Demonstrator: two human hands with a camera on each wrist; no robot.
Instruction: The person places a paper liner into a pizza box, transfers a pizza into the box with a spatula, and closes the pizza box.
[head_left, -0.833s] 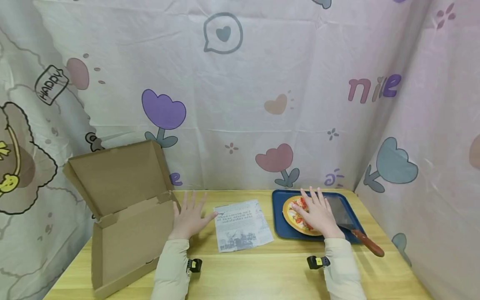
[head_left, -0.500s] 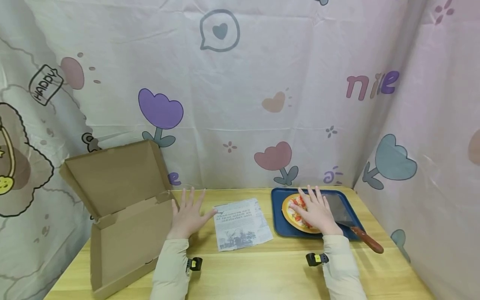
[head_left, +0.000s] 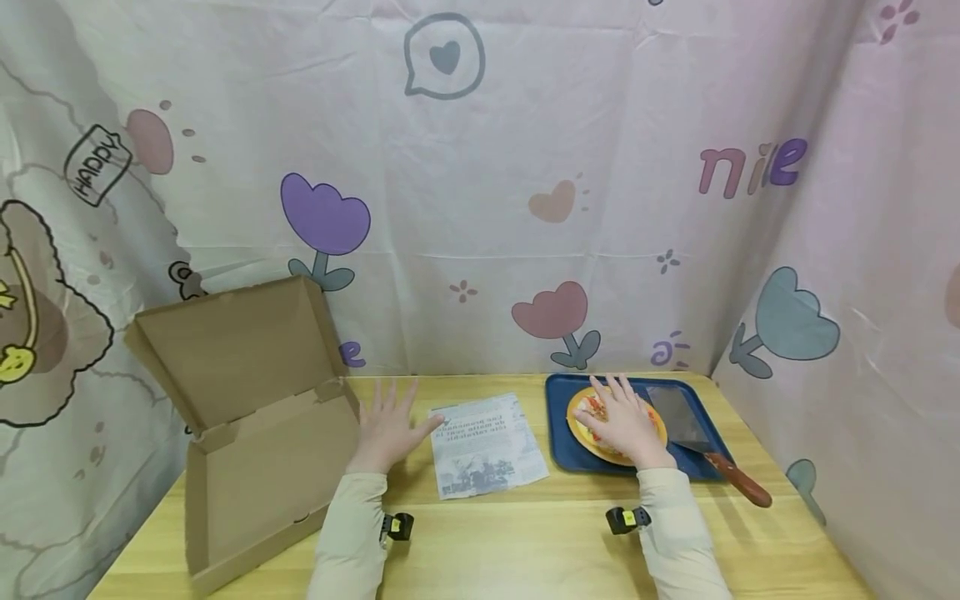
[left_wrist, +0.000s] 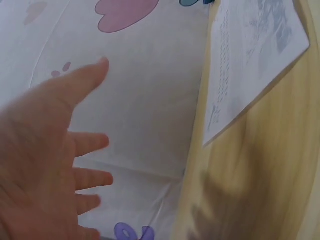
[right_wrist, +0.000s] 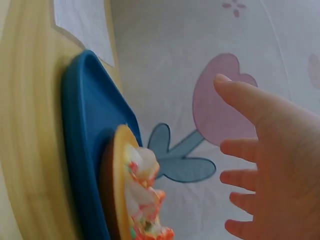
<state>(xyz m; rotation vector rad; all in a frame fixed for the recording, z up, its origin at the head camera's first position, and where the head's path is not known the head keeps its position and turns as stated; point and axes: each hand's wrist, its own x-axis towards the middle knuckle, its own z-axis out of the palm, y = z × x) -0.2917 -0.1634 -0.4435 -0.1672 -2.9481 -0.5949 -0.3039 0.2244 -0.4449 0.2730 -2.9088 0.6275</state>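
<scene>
My left hand (head_left: pixel 387 435) hovers above the table between the cardboard box and the printed paper sheet (head_left: pixel 487 446), its fingers spread and holding nothing. Over on the right, my right hand (head_left: pixel 622 423) is held above a small pizza (head_left: pixel 600 446), fingers straight and apart. In the right wrist view a gap shows between that hand and the pizza (right_wrist: pixel 122 185). The pizza, with a yellow crust and red and white toppings, lies on a blue tray (head_left: pixel 561 408) and is partly hidden by the hand. A pizza server (head_left: pixel 738 479) with a wooden handle rests on the tray, its handle jutting over the corner.
An open cardboard pizza box (head_left: pixel 270 475) stands at the left, its lid (head_left: pixel 240 350) raised against the curtain. A patterned curtain (head_left: pixel 442 192) hangs behind and along both sides of the wooden table (head_left: pixel 510 542).
My right hand has moved slightly left, baring the pizza's right edge. The left hand has shifted a little to the right in the view. Box, paper, tray and server stay put.
</scene>
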